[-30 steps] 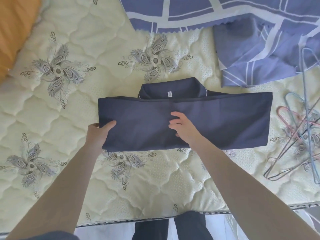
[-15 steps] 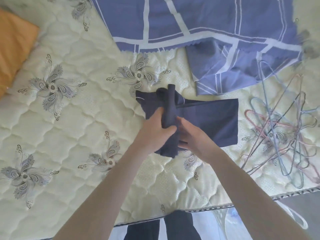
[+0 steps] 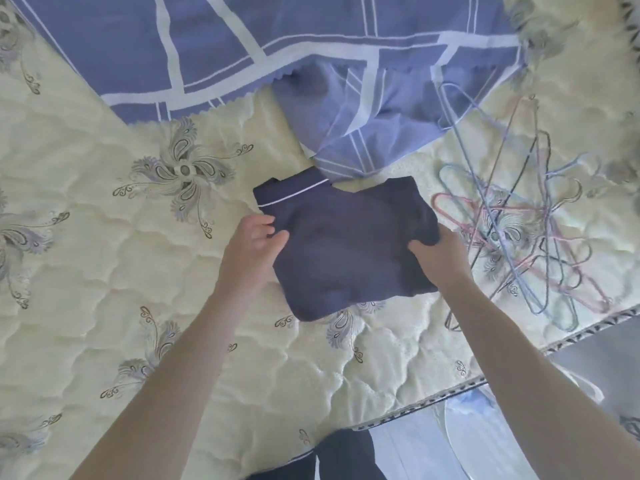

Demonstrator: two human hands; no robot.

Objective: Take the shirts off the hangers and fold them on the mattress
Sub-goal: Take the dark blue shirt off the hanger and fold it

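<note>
Head view: a navy shirt (image 3: 346, 244) lies on the mattress (image 3: 104, 271) as a compact folded packet, its white-piped collar at the far edge, touching a blue checked sheet (image 3: 207, 46). The left hand (image 3: 252, 247) pinches the packet's left edge, thumb on top and fingers curled. The right hand (image 3: 440, 254) grips the right edge, fingers curled round bunched cloth. A heap of bare wire hangers (image 3: 512, 237) lies just to the right, no garment on any. Assessment: this shirt is off its hanger and folding appears near complete, needing only squaring and release. No other shirts are visible, so what remains cannot be determined.
</note>
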